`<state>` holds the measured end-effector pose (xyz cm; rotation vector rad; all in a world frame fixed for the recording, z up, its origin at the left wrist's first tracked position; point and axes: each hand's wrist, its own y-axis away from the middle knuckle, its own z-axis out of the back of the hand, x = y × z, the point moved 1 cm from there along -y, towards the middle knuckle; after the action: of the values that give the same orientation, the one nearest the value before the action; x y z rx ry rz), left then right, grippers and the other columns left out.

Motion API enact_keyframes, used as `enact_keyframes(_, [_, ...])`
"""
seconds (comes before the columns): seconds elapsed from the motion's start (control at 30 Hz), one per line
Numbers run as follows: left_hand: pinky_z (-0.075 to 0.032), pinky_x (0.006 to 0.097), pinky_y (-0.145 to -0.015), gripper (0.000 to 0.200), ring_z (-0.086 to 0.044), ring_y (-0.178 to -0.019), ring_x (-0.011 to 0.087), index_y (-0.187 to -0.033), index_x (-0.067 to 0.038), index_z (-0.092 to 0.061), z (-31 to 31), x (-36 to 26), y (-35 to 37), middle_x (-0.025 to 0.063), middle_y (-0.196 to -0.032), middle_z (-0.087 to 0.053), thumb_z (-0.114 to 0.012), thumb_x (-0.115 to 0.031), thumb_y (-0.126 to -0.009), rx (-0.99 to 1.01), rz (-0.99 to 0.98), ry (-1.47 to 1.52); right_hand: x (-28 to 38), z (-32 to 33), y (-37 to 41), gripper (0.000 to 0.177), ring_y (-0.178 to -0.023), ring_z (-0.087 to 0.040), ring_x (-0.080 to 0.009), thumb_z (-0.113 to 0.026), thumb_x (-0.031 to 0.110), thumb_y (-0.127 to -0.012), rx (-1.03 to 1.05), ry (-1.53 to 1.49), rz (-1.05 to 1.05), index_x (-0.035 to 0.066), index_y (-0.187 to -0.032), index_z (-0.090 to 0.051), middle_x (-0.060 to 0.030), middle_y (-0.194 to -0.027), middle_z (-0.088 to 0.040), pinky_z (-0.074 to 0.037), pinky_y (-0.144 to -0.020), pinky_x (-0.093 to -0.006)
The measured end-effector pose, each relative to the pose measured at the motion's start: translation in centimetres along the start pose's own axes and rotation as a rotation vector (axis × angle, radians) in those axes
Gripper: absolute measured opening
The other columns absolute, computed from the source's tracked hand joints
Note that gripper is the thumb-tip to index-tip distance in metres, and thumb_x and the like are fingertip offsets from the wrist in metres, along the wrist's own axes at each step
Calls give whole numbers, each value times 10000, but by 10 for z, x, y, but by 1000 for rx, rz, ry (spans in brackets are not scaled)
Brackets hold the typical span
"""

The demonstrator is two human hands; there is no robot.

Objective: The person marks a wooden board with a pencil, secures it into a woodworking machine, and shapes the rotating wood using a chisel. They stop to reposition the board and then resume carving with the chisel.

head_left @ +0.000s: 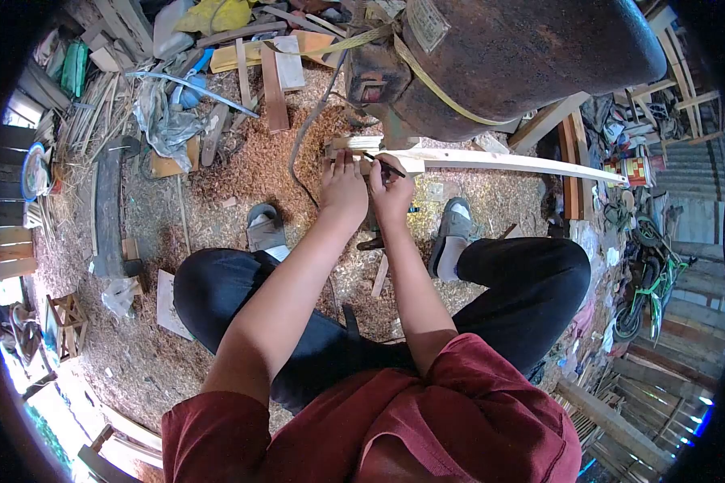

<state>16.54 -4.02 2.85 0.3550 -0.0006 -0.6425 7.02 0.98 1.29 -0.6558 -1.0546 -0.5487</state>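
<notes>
Pinching a pen (392, 169), the right hand (394, 193) could easily skid if the wood (358, 143) shifts, since the left hand (344, 191) just rests fingers-out on it tbh.

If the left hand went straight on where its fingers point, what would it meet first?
The left hand would probably meet the pale wood right ahead of it; the two may be touching now, though depth is unclear.
</notes>
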Motion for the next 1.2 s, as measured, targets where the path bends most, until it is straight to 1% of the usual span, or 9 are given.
enact_keyframes(0.17, [-74, 528, -1295, 552, -200, -1590, 314, -1555, 46, -391, 4, 0, -1, 183, -1680, -305, -311, -144, -1043, 69, 5, 35, -3, 0, 1, 169, -768, -685, -152, -695, 113, -965, -8, 28, -12, -25, -1061, -712, -127, -874, -727, -553, -758, -296])
enact_keyframes(0.23, [-81, 526, -1295, 552, -206, -1588, 316, -1553, 51, -390, 3, 1, -1, 184, -1680, -306, -314, -139, -1040, 58, 9, 48, 1, 3, 2, 181, -782, -694, -170, -692, 117, -966, -43, 19, -98, -26, -1076, -707, -140, -885, -730, -551, -764, -302])
enact_keyframes(0.4, [-97, 519, -1295, 559, -215, -1586, 316, -1556, 64, -376, 4, 0, 0, 190, -1676, -311, -313, -127, -1034, 16, 4, 28, -18, 3, 0, 181, -787, -708, -221, -680, 114, -970, -112, 27, -44, -29, -1079, -701, -161, -903, -733, -553, -761, -326])
enact_keyframes(0.47, [-95, 515, -1296, 568, -207, -1590, 313, -1565, 65, -354, 7, 1, 0, 193, -1678, -305, -303, -124, -1032, 89, 9, 61, -25, 4, -1, 181, -799, -714, -232, -676, 118, -974, -163, 28, -36, -34, -1069, -697, -166, -902, -731, -557, -766, -338])
enact_keyframes(0.7, [-88, 515, -1297, 578, -203, -1592, 312, -1576, 59, -336, -1, 2, -1, 185, -1686, -292, -301, -129, -1030, 12, 0, -1, -17, 5, 0, 166, -783, -709, -228, -684, 111, -967, -201, 51, -46, -32, -1052, -691, -160, -872, -721, -555, -746, -338])
enact_keyframes(0.77, [-86, 518, -1296, 574, -205, -1592, 310, -1571, 54, -351, 4, 2, 0, 183, -1685, -295, -303, -135, -1032, 70, 5, 58, -20, 4, 0, 147, -767, -710, -220, -683, 107, -961, -211, -142, 6, -20, -1035, -695, -152, -850, -719, -554, -729, -340])
enact_keyframes(0.9, [-82, 524, -1296, 566, -211, -1590, 310, -1564, 47, -373, 5, 2, 0, 183, -1685, -297, -306, -143, -1034, 67, 9, 94, -20, 6, 2, 136, -740, -709, -236, -688, 122, -948, -101, 19, 49, 3, -1011, -708, -150, -827, -717, -551, -707, -343])
enact_keyframes(1.0, [-82, 531, -1295, 559, -222, -1587, 310, -1557, 36, -394, 3, 2, 0, 181, -1672, -325, -308, -150, -1037, 47, 6, 53, -16, 0, 1, 130, -685, -684, -287, -706, 146, -921, -52, 71, 77, 35, -987, -721, -155, -798, -702, -544, -680, -342])
enact_keyframes(1.2, [-69, 532, -1295, 555, -225, -1587, 305, -1561, 15, -405, -3, 2, -3, 175, -1661, -351, -314, -155, -1040, 20, 2, -13, -17, -2, 1, 141, -674, -682, -246, -704, 146, -935, -41, -8, 63, 18, -994, -715, -148, -791, -706, -542, -665, -340])
